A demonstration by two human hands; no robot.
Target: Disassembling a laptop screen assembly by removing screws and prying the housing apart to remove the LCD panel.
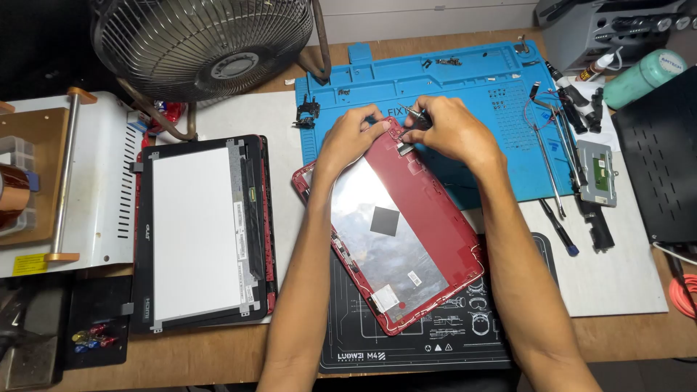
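Observation:
A red laptop lid cover [392,239] lies inside-up and tilted across the bench, its silver foil lining showing with a dark square patch. My left hand [348,138] grips its far edge. Just to the right, my right hand [446,131] pinches a small metal part [415,114] at the cover's top corner. A removed screen panel [196,229] in a black bezel lies to the left, face up and white.
A blue repair mat [494,80] with small screws and hinges lies behind. A black mat [435,341] sits under the cover. Tweezers and screwdrivers [552,167], a touchpad board [597,170] and a green bottle [642,76] are right. A fan [203,43] stands far left.

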